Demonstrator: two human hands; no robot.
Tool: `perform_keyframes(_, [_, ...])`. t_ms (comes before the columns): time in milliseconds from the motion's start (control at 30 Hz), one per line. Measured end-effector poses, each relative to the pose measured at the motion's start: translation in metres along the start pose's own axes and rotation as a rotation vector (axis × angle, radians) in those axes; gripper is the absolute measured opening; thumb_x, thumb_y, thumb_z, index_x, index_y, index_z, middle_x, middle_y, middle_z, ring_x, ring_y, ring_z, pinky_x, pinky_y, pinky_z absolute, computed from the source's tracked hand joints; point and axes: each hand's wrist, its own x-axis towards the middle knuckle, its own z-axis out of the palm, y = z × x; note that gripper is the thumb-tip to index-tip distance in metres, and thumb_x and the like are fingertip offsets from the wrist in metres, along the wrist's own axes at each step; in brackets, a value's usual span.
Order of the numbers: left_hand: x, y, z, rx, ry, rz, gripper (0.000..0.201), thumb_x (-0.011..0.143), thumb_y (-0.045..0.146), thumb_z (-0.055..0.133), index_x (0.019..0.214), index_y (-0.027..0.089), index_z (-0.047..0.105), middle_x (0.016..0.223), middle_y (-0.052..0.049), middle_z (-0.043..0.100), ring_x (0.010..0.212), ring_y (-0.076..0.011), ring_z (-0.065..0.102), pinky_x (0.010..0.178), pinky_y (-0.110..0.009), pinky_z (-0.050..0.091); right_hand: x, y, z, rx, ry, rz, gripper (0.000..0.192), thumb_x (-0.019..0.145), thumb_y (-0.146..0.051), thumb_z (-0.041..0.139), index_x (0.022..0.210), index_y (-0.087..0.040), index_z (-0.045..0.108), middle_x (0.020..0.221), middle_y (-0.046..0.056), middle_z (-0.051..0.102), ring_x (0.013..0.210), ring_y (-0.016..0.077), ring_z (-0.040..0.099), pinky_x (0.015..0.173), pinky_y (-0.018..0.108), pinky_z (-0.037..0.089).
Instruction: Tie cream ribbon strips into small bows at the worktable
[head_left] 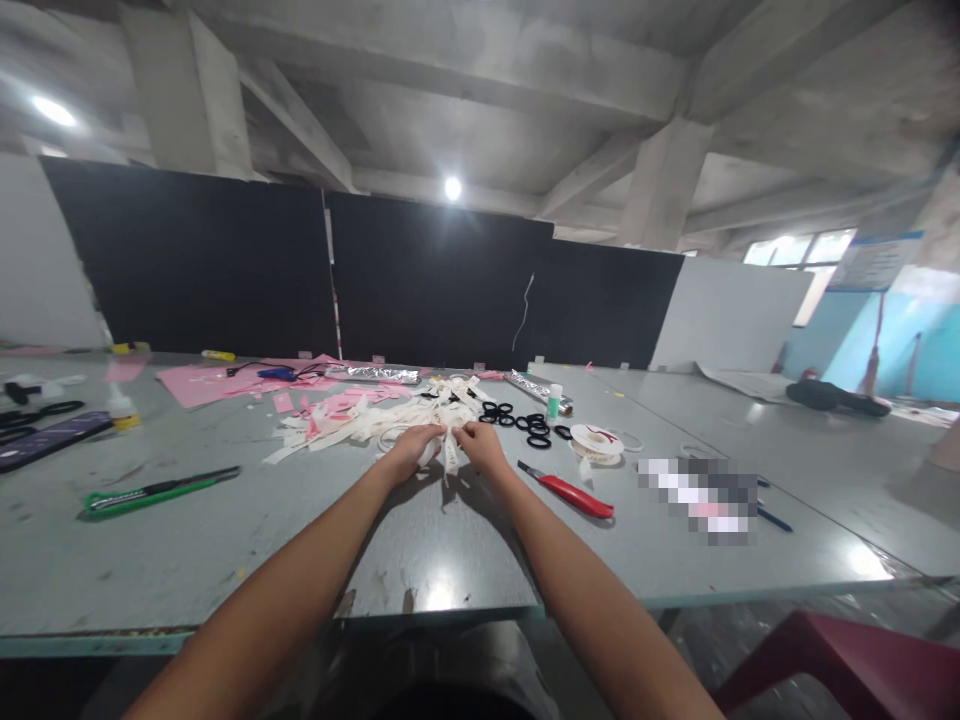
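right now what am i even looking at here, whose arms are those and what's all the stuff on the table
There is no machine here. The arms belong to a person with a camera worn on the head, so this single picture looks forward and down along their bare forearms.

The left hand and the right hand meet over a grey table, and together they pinch a small piece of white ribbon.

Behind the hands lies a pile of white and pink ribbon strips. To the right are black rings, a ribbon spool and a red-handled cutter. To the left lies a green utility knife, with pink sheets further back.
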Motion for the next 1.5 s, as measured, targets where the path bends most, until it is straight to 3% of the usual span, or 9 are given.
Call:
perform_keyframes(200, [0.000, -0.003, -0.002, 0.029, -0.057, 0.013, 0.040, 0.067, 0.053, 0.067, 0.069, 0.013, 0.060, 0.060, -0.002, 0.057, 0.052, -0.0125, 0.050, 0.053, -0.024, 0.038, 0.000, -0.001, 0.000, 0.015, -0.012, 0.009, 0.025, 0.080, -0.023, 0.051, 0.058, -0.015, 0.058, 0.051, -0.002, 0.053, 0.053, 0.0102, 0.048, 0.052, 0.020, 0.032])
perform_keyframes(633, [-0.002, 0.004, 0.000, -0.012, -0.016, -0.056, 0.037, 0.064, 0.049, 0.068, 0.071, 0.013, 0.061, 0.058, -0.001, 0.059, 0.049, -0.0126, 0.049, 0.050, -0.025, 0.036, 0.003, 0.007, 0.004, 0.140, -0.016, 0.032, 0.019, 0.075, -0.025, 0.055, 0.060, -0.015, 0.061, 0.050, -0.003, 0.055, 0.048, 0.0093, 0.049, 0.052, 0.020, 0.035])
perform_keyframes(1033, [0.006, -0.007, -0.004, -0.030, -0.040, -0.037, 0.039, 0.065, 0.049, 0.069, 0.073, 0.012, 0.061, 0.057, -0.001, 0.057, 0.047, -0.0117, 0.049, 0.049, -0.024, 0.036, 0.002, 0.005, 0.002, 0.230, -0.046, 0.107, 0.021, 0.073, -0.030, 0.057, 0.058, -0.016, 0.058, 0.045, -0.005, 0.048, 0.042, 0.0086, 0.044, 0.046, 0.021, 0.032])
perform_keyframes(1500, [0.002, -0.002, -0.003, 0.020, -0.007, -0.028, 0.036, 0.063, 0.048, 0.071, 0.069, 0.014, 0.060, 0.057, -0.001, 0.057, 0.049, -0.0112, 0.049, 0.050, -0.024, 0.035, 0.003, 0.006, 0.001, 0.277, -0.072, 0.106, 0.022, 0.071, -0.032, 0.059, 0.056, -0.016, 0.057, 0.045, -0.005, 0.046, 0.041, 0.0074, 0.041, 0.043, 0.020, 0.030])
